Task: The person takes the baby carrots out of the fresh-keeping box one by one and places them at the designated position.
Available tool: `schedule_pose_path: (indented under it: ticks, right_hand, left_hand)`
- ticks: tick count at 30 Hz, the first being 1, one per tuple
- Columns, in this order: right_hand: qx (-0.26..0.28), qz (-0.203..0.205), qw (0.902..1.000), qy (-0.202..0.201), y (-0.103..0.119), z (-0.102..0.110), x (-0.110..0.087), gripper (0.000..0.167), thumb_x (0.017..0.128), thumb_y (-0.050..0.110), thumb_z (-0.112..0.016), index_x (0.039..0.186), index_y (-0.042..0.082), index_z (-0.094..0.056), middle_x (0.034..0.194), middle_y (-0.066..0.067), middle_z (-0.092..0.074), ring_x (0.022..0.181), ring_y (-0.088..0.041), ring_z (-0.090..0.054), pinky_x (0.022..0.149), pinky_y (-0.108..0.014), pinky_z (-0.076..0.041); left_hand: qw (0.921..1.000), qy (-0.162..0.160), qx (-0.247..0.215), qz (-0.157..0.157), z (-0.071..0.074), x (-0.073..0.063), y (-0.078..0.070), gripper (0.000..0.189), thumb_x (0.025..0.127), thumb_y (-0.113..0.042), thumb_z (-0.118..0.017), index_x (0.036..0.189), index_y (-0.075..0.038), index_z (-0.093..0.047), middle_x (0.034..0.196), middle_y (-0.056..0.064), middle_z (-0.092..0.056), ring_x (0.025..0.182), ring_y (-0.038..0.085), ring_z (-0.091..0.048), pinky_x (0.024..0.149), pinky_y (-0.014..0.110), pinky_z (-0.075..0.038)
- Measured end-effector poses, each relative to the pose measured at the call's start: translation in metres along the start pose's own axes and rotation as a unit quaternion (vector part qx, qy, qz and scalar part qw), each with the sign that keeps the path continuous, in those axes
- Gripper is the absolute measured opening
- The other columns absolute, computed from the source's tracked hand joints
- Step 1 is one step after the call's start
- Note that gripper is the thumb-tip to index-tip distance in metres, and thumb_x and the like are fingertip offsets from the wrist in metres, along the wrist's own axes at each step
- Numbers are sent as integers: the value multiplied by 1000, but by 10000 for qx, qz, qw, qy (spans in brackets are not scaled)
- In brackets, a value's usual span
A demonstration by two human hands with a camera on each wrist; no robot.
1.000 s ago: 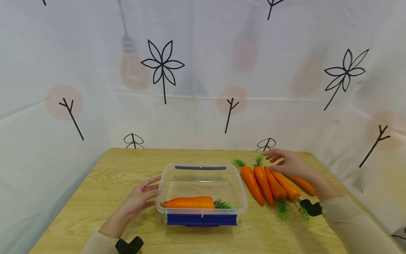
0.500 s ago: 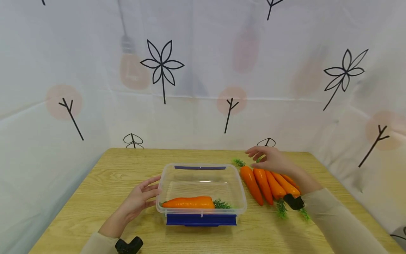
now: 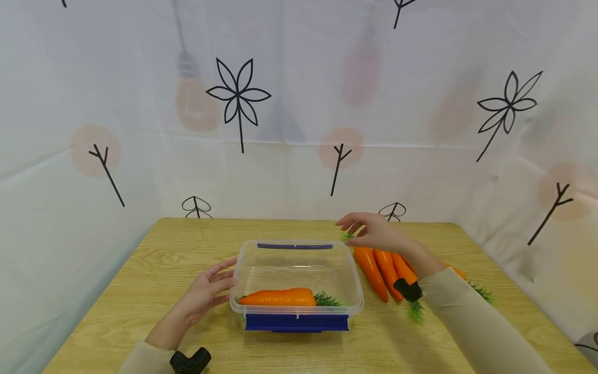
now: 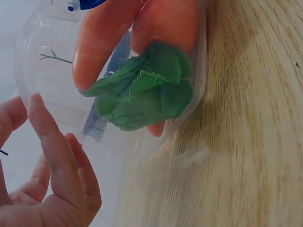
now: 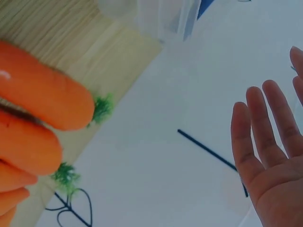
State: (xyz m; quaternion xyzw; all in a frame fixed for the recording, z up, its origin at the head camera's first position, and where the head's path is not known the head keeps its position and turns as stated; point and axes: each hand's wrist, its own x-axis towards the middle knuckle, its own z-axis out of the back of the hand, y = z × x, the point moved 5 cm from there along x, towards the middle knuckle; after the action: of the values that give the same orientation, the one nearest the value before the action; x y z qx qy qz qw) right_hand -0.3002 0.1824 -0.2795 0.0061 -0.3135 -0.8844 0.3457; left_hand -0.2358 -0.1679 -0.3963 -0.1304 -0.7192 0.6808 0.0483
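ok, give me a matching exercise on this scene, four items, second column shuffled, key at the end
1 left hand
2 right hand
3 loose carrots
4 front latch

A on the table, right of the box
B dark blue
C at the box's left side
D raised near the box's far right corner, holding nothing

Pairs: 1-C; 2-D; 3-A; 4-B

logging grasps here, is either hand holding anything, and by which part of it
Nothing is held: the right hand is empty, and the left hand only rests its fingers against the left side of the clear box.
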Motion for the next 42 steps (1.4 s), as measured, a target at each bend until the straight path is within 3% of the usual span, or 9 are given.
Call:
schedule_pose_path:
  ticks: [21,27,34,37,42]
  right_hand:
    - [433,461,9933,971,33,-38,50,42,84,12,-70,123,9,-57,110,-8,-60,97,-22,-58,81,-33,-50]
    - [473,628,9851,1528,44,-54,62,41,85,11,-69,124,7,-57,114,-10,-60,101,-30,-58,82,-31,-49]
    - [511,662,9736,2122,51,-76,71,39,85,14,-69,123,8,-58,113,-3,-59,100,-19,-58,83,-28,-48]
    - [651,691,9669,2369,52,-85,73,38,85,12,-70,121,9,-59,108,-2,-60,99,-22,-59,80,-26,-50]
    - [1007,448,9527,2833,53,-101,76,37,85,10,-69,120,12,-60,106,-3,-61,99,-27,-59,75,-28,-52]
  left_hand:
    - [10000,43,60,-55,2,1,2,66,90,-18,-63,144,-3,-29,138,28,-37,108,31,-54,79,33,-51]
    - [9999,79,52,-93,2,0,0,65,92,-17,-61,145,-2,-27,138,27,-37,106,27,-55,78,32,-52]
    - [9999,89,25,-53,3,1,0,65,91,-17,-61,145,-2,-27,138,27,-37,106,27,-56,78,32,-52]
    - [9999,97,18,-44,3,2,1,65,91,-17,-61,145,-2,-28,138,27,-37,106,27,-56,78,32,-52]
    - [9999,101,3,-54,3,1,0,65,91,-17,-62,145,-2,-28,138,27,-37,105,28,-56,77,32,-52]
